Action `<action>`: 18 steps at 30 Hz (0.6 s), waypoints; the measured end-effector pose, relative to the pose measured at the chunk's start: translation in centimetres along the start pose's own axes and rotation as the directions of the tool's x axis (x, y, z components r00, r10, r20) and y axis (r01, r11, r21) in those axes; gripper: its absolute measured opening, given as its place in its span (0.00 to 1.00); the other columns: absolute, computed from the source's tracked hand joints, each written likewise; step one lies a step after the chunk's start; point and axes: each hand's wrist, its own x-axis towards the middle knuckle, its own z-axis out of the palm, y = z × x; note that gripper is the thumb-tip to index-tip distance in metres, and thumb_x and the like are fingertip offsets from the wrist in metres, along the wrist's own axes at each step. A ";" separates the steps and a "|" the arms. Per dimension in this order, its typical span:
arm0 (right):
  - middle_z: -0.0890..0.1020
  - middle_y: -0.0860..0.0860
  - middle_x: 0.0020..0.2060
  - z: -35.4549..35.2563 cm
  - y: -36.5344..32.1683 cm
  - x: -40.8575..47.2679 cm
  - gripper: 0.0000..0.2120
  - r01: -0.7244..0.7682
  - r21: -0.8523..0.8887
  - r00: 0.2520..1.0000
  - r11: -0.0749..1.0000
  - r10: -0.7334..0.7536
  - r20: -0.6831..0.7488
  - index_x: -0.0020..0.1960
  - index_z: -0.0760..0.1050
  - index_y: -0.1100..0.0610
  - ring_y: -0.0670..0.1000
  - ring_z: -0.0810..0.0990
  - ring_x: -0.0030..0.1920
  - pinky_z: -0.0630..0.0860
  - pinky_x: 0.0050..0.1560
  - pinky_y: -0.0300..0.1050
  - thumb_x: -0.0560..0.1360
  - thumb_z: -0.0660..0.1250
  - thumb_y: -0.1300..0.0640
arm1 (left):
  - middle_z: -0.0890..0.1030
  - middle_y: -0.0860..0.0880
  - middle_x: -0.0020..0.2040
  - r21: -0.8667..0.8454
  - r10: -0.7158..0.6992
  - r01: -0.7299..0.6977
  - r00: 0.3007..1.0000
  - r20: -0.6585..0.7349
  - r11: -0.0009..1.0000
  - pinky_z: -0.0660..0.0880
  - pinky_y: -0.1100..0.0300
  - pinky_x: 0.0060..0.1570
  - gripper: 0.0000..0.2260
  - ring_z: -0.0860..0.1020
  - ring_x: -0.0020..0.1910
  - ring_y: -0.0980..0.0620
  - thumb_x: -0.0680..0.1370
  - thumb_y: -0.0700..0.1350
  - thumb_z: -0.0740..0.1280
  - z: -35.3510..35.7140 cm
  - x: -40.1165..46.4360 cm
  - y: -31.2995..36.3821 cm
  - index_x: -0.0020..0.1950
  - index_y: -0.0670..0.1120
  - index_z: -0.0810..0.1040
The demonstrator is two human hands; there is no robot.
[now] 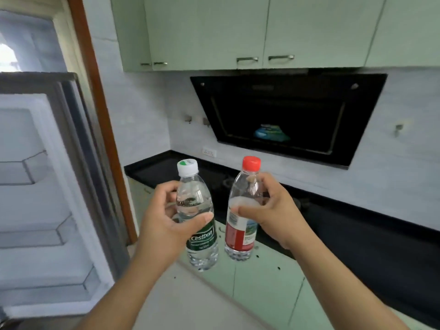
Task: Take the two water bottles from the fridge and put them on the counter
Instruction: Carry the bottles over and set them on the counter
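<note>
The left hand [164, 222] is wrapped around the green-labelled water bottle [198, 220], thumb across the front just above the label, fingers curled behind the clear upper part. This bottle has a white cap with a green spot and stands nearly upright, tilted a little to the right at the bottom. The right hand [273, 213] is clamped on the red-labelled water bottle [242, 210], thumb pressed on the front above the label and fingers around the far side near the shoulder. That bottle has a red cap and leans slightly, its top to the right. Both bottles are held in the air, side by side and near each other without touching, in front of the near edge of the black table [357, 225], not resting on it. The table runs from its left end beside the wall corner away to the right, over pale green cabinet doors [266, 279]. Above it hang a black range hood [285, 115] and pale green wall cabinets [238, 32]. At the left the fridge door [42, 186] stands open, its white door shelves showing.
</note>
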 end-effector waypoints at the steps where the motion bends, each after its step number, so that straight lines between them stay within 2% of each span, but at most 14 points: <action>1: 0.85 0.47 0.50 -1.7 0.8 -0.2 0.23 -0.023 -0.011 0.999 1.000 0.022 -0.042 0.53 0.76 0.38 0.50 0.86 0.49 0.85 0.49 0.50 0.64 0.80 0.55 | 0.83 0.53 0.50 -0.015 0.000 0.000 0.999 0.038 1.000 0.82 0.58 0.44 0.28 0.85 0.47 0.56 0.63 0.40 0.82 1.9 0.5 -0.2 0.54 0.60 0.74; 4: 0.85 0.48 0.50 -6.3 3.2 -0.5 0.23 -0.086 -0.041 0.984 0.995 0.078 -0.162 0.54 0.77 0.39 0.51 0.86 0.50 0.85 0.52 0.54 0.64 0.80 0.55 | 0.83 0.51 0.51 -0.069 0.017 -0.007 0.989 0.148 0.998 0.82 0.58 0.44 0.28 0.85 0.47 0.55 0.63 0.39 0.82 7.3 2.4 -1.0 0.55 0.58 0.74; 10: 0.84 0.52 0.51 -14.7 6.0 -0.3 0.23 -0.192 -0.105 0.904 0.976 0.134 -0.406 0.54 0.77 0.40 0.55 0.86 0.50 0.85 0.51 0.58 0.62 0.79 0.52 | 0.84 0.53 0.54 -0.183 0.062 0.008 0.927 0.370 0.983 0.82 0.51 0.52 0.30 0.85 0.51 0.55 0.61 0.47 0.83 17.1 7.2 -1.9 0.58 0.59 0.74; 14: 0.85 0.50 0.51 -19.9 7.3 -0.8 0.25 -0.251 -0.108 0.817 0.962 0.150 -0.556 0.57 0.76 0.42 0.52 0.87 0.49 0.85 0.51 0.54 0.64 0.79 0.55 | 0.81 0.53 0.58 -0.243 0.119 0.004 0.864 0.489 0.970 0.81 0.50 0.54 0.33 0.84 0.53 0.54 0.61 0.50 0.83 23.7 10.2 -1.6 0.61 0.59 0.72; 18: 0.85 0.48 0.50 -24.7 8.9 -2.3 0.23 -0.294 -0.079 0.718 0.953 0.166 -0.676 0.56 0.76 0.42 0.49 0.87 0.48 0.85 0.49 0.48 0.66 0.79 0.57 | 0.80 0.54 0.59 -0.270 0.156 0.009 0.798 0.582 0.963 0.81 0.49 0.54 0.32 0.83 0.53 0.54 0.60 0.51 0.82 30.8 11.3 -0.9 0.59 0.64 0.71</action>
